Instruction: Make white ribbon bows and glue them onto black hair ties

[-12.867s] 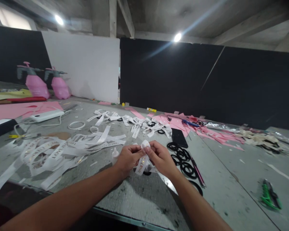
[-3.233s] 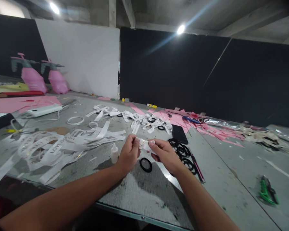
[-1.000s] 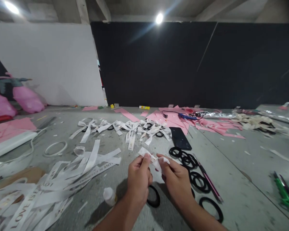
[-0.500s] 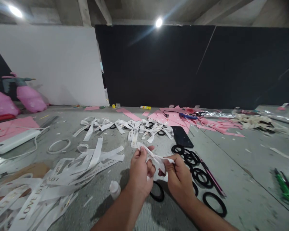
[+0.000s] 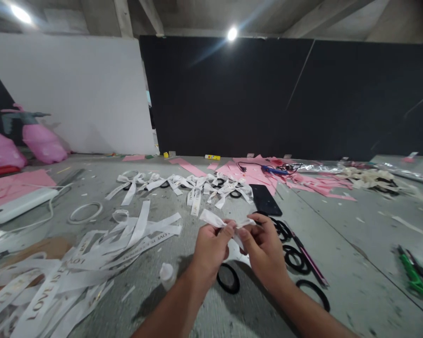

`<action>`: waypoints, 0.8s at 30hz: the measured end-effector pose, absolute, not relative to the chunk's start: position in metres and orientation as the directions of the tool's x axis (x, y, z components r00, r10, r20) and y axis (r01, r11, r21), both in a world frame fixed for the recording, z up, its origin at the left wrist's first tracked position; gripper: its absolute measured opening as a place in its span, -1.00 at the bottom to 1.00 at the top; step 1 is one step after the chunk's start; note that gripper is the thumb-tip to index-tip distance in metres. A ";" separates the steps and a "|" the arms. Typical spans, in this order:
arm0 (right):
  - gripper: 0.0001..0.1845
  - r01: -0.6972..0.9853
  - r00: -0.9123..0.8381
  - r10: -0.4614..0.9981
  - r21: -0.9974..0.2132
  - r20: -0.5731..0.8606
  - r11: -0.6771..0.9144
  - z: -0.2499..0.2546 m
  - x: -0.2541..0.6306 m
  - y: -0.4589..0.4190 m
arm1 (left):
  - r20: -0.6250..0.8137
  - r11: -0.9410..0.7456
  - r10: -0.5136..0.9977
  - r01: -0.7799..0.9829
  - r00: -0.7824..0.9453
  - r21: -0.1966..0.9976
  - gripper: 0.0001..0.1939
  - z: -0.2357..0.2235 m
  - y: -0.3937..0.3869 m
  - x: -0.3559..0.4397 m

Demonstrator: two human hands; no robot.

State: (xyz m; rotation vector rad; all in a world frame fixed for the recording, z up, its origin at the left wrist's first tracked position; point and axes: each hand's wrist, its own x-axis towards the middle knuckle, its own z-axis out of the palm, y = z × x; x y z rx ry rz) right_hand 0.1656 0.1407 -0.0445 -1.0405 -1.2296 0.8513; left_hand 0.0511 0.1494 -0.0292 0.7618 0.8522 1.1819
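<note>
Between my two hands is a white ribbon (image 5: 211,218), gathered at its middle in a bow-like shape. My left hand (image 5: 213,246) pinches it near the centre, with one loop or end sticking out to the upper left. My right hand (image 5: 262,241) is closed on it from the other side, fingertips almost touching the left thumb. Below the hands a black ring (image 5: 228,279) lies on the grey surface. Several more black rings (image 5: 296,259) lie right of my right hand. A small white bottle (image 5: 167,276) stands left of my left forearm.
Loose printed ribbons (image 5: 70,277) pile up at left. White bows (image 5: 197,185) on black rings form a row behind my hands, beside a dark phone (image 5: 266,199). A pink pen (image 5: 310,260), green-handled scissors (image 5: 414,272), pink paper (image 5: 232,168) and a white roll (image 5: 85,212) lie around.
Both hands have drawn together at the ribbon's middle; the left thumb has moved right to the gathered centre. The ribbon is bunched more tightly.
</note>
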 end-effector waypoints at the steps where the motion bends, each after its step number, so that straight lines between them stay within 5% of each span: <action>1: -0.63 -0.005 0.138 0.932 -0.941 0.336 0.340 -0.044 0.165 0.141 | -0.154 0.198 0.979 -0.474 0.131 0.858 -0.49 -0.029 0.150 0.051; 14: -0.56 -0.160 0.030 0.961 -0.948 0.276 0.277 -0.038 0.164 0.135 | -0.129 0.043 0.986 -0.596 -0.103 0.802 -0.54 -0.031 0.161 0.047; 19: -0.61 -0.217 -0.065 0.990 -0.970 0.126 0.109 -0.035 0.166 0.140 | -0.152 0.128 0.988 -0.565 0.005 0.815 -0.48 -0.028 0.156 0.048; 24: -0.55 -0.042 -0.033 0.985 -0.985 0.167 0.166 -0.037 0.168 0.145 | -0.173 0.220 0.975 -0.512 0.139 0.830 -0.55 -0.025 0.148 0.051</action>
